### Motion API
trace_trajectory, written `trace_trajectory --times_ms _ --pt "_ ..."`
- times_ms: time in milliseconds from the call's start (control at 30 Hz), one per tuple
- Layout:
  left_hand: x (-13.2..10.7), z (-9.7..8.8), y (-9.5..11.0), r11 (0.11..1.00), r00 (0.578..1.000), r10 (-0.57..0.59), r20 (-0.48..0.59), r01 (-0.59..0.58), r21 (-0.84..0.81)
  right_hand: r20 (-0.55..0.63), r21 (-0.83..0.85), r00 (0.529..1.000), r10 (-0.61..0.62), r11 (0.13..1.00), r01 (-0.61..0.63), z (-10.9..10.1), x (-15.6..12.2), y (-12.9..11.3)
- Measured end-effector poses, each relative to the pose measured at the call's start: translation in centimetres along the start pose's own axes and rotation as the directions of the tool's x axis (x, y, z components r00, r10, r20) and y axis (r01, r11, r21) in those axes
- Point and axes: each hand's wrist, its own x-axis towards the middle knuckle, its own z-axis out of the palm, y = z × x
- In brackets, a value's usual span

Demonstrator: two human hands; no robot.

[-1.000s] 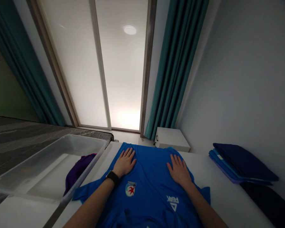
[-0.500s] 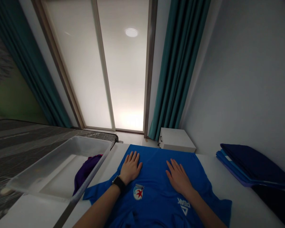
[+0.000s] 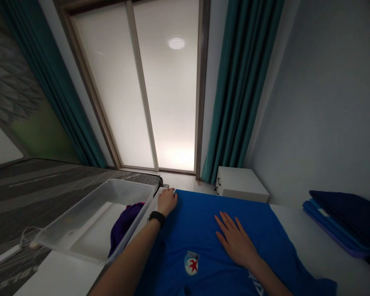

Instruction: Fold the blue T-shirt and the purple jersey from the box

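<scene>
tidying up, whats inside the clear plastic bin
A crumpled purple cloth lies in the clear plastic bin, against the wall nearest the left forearm; anything under the cloth is hidden.

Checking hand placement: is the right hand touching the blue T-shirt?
Touching: the head view shows the right hand lying flat on the blue T-shirt, fingers spread.

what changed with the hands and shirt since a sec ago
The left hand moved away from the middle of the blue T-shirt, out to its far left corner; no clear grip shows. The right hand stayed flat on the shirt. The clear plastic tub and purple cloth stayed put.
</scene>
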Motion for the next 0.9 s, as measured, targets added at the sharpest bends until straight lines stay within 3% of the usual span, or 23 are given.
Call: trace_trajectory --times_ms 200,500,633,767,900 --pt "2.2 1.2 -1.8 0.99 0.993 -0.119 0.012 0.119 -0.072 -0.017 0.001 1.0 -0.008 1.0 0.008 0.2 -0.9 0.1" --pt "4.5 3.0 0.5 0.976 0.988 -0.152 0.038 0.156 -0.154 -0.016 0.011 1.0 0.002 1.0 -0.002 0.0 -1.0 -0.1" --pt "5.2 2.7 0.7 0.967 0.98 -0.196 0.019 0.196 -0.163 -0.073 0.034 0.997 0.013 0.999 -0.01 0.3 -0.9 0.0" --pt "5.0 1.6 -0.7 0.964 0.969 -0.243 -0.045 0.236 -0.124 -0.161 0.038 0.983 0.09 0.996 -0.085 0.5 -0.9 0.0" --pt "3.9 1.2 -1.6 0.985 0.983 -0.162 -0.082 0.157 -0.064 -0.103 0.023 0.986 0.131 0.991 -0.13 0.6 -1.2 -0.3"
